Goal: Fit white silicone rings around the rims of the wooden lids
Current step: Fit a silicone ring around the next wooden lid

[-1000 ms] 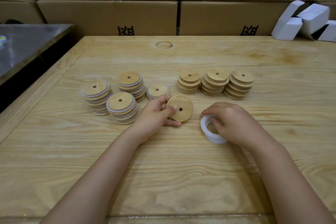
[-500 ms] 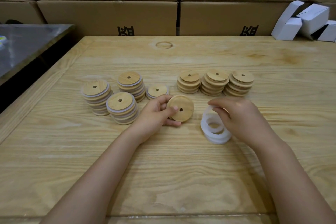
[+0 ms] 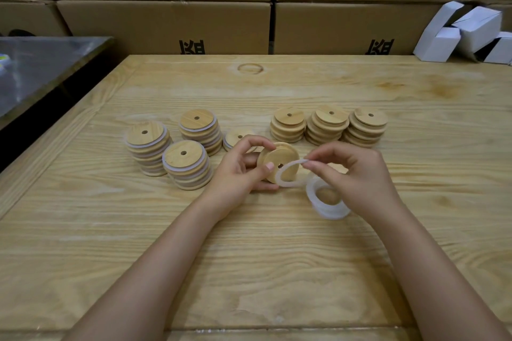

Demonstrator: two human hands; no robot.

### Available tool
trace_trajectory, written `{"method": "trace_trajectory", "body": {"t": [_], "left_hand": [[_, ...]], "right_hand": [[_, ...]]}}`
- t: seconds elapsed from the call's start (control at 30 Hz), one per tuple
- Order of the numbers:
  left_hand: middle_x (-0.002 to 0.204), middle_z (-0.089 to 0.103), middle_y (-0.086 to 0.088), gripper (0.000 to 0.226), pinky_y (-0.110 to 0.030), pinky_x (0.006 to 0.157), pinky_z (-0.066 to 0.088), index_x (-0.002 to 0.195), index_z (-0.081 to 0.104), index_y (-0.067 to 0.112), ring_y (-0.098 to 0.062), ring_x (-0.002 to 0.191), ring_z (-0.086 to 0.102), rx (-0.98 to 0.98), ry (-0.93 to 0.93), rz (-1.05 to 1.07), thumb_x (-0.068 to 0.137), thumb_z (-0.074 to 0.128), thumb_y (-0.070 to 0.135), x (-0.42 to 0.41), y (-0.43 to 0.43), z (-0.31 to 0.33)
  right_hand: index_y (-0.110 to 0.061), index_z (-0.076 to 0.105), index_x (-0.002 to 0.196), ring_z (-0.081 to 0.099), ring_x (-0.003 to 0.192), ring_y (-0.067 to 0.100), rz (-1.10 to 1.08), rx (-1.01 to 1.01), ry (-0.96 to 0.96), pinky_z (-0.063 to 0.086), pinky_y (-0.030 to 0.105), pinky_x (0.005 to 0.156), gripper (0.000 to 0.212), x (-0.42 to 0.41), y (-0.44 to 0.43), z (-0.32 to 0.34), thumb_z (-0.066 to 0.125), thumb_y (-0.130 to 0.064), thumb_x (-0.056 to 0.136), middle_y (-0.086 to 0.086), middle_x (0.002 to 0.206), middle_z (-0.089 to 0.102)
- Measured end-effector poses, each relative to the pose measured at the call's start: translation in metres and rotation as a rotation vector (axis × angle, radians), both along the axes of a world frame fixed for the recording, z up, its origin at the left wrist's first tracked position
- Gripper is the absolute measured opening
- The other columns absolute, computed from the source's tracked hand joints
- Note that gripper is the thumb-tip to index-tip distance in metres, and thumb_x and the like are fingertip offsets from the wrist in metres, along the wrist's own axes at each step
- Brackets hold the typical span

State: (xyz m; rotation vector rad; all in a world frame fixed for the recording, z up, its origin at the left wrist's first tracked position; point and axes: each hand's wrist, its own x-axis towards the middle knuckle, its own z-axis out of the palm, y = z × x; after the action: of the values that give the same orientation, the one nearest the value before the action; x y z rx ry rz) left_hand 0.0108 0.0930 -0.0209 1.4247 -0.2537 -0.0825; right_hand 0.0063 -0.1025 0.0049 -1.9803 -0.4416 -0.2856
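Here, seen from above, a person's two bare forearms reach over a pale wooden desk (image 3: 249, 271) and meet near its middle. The left hand (image 3: 238, 171) holds one round wooden lid (image 3: 273, 155) tilted on edge, with the fingers curled over the top rim and the thumb pressed on the face beside the small centre hole. The right hand (image 3: 357, 174) pinches a single white rubber ring (image 3: 291, 186) between thumb and fingertips. The ring hangs as an open loop in front of the lid's face and overlaps it; it is not seated on the rim. Just under the right hand, a small pile of white rings (image 3: 329, 214) lies on the desk. Further toward the far edge, to the left, stand four stacks of lids with white rings already fitted: a tall one (image 3: 146, 147), another behind it (image 3: 198, 130), one nearer the hands (image 3: 188, 169), and a short one (image 3: 235, 137) partly hidden by the left fingers. To the right, three stacks of bare lids (image 3: 328, 124) stand side by side in a row. Brown cardboard cartons (image 3: 166, 25) line the wall beyond the far edge. Folded white boxes (image 3: 465, 33) sit at the far right corner. A shiny metal surface (image 3: 41, 69) lies off the left edge.
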Motion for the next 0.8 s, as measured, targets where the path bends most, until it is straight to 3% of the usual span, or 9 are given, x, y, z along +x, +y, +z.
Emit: {"method": "trace_trajectory", "body": {"t": [0.1,0.2,0.33,0.5,0.67,0.8], "left_hand": [[0.079,0.069,0.001,0.017,-0.032,0.064,0.058,0.1,0.055,0.012,-0.012,0.076,0.067,0.03,-0.027,-0.014,0.091,0.051,-0.001,-0.001,0.001,0.0],[0.082,0.067,0.008,0.008,-0.037,0.066,0.058,0.096,0.06,0.014,-0.012,0.081,0.065,0.034,-0.047,-0.023,0.09,0.055,0.014,-0.003,0.002,0.0],[0.08,0.066,0.005,0.006,-0.039,0.065,0.06,0.093,0.061,0.013,-0.013,0.082,0.063,0.054,-0.089,0.004,0.089,0.059,0.015,-0.004,-0.001,-0.001],[0.075,0.066,0.0,0.008,-0.032,0.058,0.058,0.088,0.055,0.014,-0.012,0.074,0.064,0.107,-0.122,0.078,0.09,0.057,0.006,-0.003,-0.003,-0.004],[0.071,0.063,0.004,0.012,-0.044,0.063,0.058,0.082,0.05,0.016,-0.015,0.072,0.061,0.141,-0.152,0.089,0.088,0.059,0.01,-0.003,-0.002,-0.006],[0.067,0.06,0.01,0.012,-0.033,0.06,0.057,0.082,0.049,0.014,-0.009,0.069,0.059,0.15,-0.174,0.087,0.091,0.054,0.007,-0.002,-0.001,-0.008]], "right_hand": [[-0.024,0.07,0.074,0.063,0.091,0.003,0.02,0.023,0.04,0.048,0.023,0.083,0.011,0.0,0.012,-0.006,0.074,-0.013,0.077,-0.016,0.09,0.069],[-0.025,0.07,0.074,0.059,0.101,0.0,-0.034,0.068,0.049,0.047,0.024,0.087,0.011,0.0,0.02,-0.011,0.074,-0.015,0.077,-0.015,0.105,0.064],[-0.026,0.068,0.072,0.064,0.096,0.007,-0.068,0.171,0.111,0.051,0.035,0.087,0.016,0.001,0.023,-0.014,0.075,-0.012,0.076,-0.011,0.097,0.068],[-0.027,0.068,0.071,0.064,0.089,0.002,-0.078,0.148,0.102,0.05,0.017,0.077,0.018,0.001,0.025,-0.015,0.075,-0.012,0.076,-0.011,0.092,0.069],[-0.03,0.068,0.071,0.064,0.079,-0.001,-0.106,0.128,0.064,0.048,0.01,0.073,0.021,-0.001,0.024,-0.016,0.074,-0.011,0.077,-0.02,0.081,0.069],[-0.031,0.068,0.07,0.064,0.078,-0.003,-0.1,0.138,0.062,0.046,0.007,0.071,0.022,-0.001,0.025,-0.015,0.074,-0.01,0.077,-0.02,0.078,0.069]]}}
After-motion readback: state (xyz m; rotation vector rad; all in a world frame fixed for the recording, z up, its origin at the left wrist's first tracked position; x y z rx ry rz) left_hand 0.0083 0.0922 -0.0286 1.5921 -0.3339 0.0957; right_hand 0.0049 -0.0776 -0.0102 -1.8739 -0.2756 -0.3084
